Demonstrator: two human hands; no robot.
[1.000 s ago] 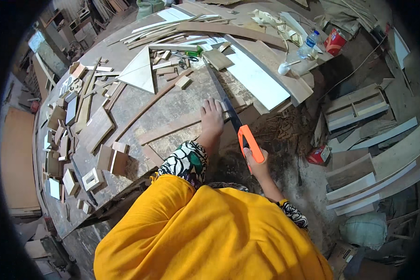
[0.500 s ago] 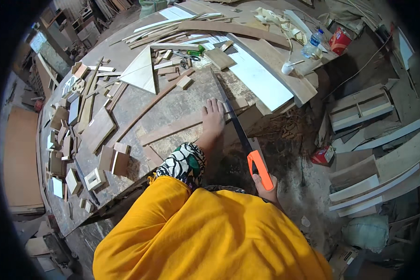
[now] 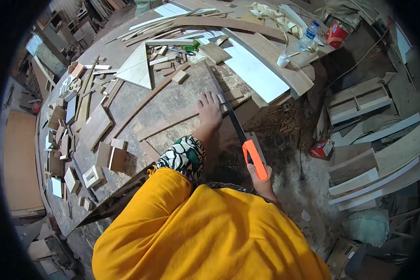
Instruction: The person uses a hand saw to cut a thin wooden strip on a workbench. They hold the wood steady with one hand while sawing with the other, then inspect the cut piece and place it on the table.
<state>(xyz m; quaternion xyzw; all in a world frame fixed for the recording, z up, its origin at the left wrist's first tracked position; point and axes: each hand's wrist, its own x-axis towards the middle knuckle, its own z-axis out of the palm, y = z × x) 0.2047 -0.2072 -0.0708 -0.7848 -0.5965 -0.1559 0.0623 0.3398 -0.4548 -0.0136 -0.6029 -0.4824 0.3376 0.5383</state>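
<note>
My right hand (image 3: 260,178) is closed around the orange handle of a hand saw (image 3: 237,125). The saw's long blade points forward and a little left, crossing a wooden strip (image 3: 172,122) near its right end. Fingers apart, my left hand (image 3: 210,111) lies flat on that strip just left of the blade, pressing it against the workbench (image 3: 140,109). The strip extends left and toward me from under the hand. From this view I cannot tell how deep the teeth sit in the wood.
A small wood block (image 3: 180,77) and a long thin strip (image 3: 149,102) lie left of the saw tip. Beyond are a triangular panel (image 3: 136,67), scissors (image 3: 184,56), a white board (image 3: 256,77), a white cup (image 3: 283,60) and a water bottle (image 3: 308,37). Offcuts (image 3: 112,156) cover the left side.
The whole view has shifted slightly, so everything sits a little higher and more to the left. Against the bench, saw and hands look almost unchanged; both hands keep their places.
</note>
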